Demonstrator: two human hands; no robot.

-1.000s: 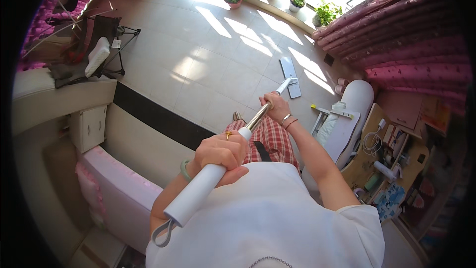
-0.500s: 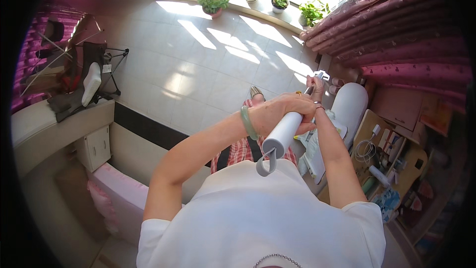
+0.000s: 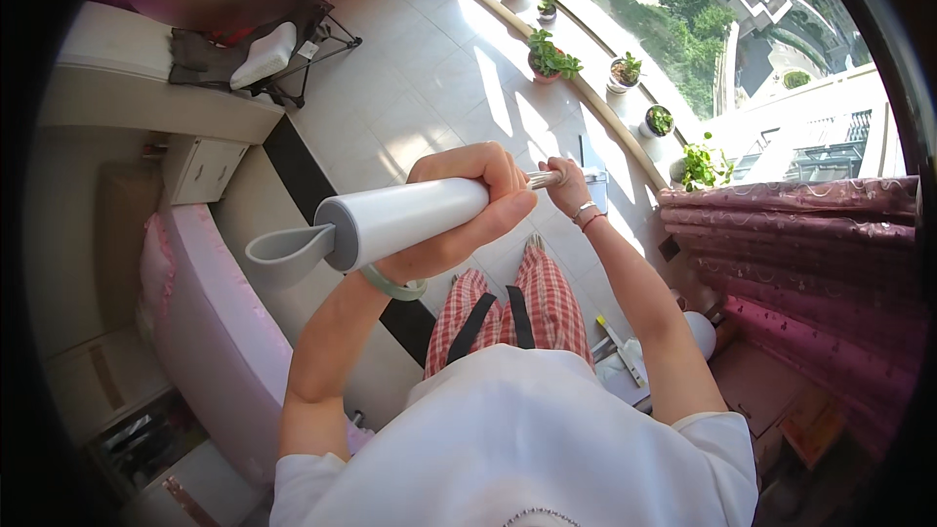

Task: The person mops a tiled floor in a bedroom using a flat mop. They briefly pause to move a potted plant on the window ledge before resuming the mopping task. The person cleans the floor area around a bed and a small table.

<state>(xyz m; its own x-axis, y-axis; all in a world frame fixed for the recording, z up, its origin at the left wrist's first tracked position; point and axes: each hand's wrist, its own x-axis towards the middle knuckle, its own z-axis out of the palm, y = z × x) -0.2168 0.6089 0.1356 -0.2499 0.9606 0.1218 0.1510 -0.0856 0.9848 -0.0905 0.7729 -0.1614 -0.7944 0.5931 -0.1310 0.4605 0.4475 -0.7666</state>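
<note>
A flat mop (image 3: 410, 222) with a thick white handle, a grey hanging loop and a thin metal pole slants across in front of my body. My left hand (image 3: 468, 205), with a pale green bangle at the wrist, is wrapped round the white handle near its loop end. Farther along, my right hand (image 3: 568, 187) is closed round the metal pole. Just past it, a bluish flat head (image 3: 596, 197) shows over the floor, partly hidden by that hand. How the head meets the tiles is hard to tell.
Potted plants (image 3: 553, 59) line the curved window ledge (image 3: 625, 112). Maroon curtains (image 3: 781, 224) hang at the right. A folding chair (image 3: 322, 44) holding a white pillow stands far left, near a pink-covered bed (image 3: 220, 322). Sunlit tiles (image 3: 390, 88) lie ahead.
My view has turned rightward toward the window. The mop's handle end has swung left and up with my left hand, while my right hand has moved left along with the pole.
</note>
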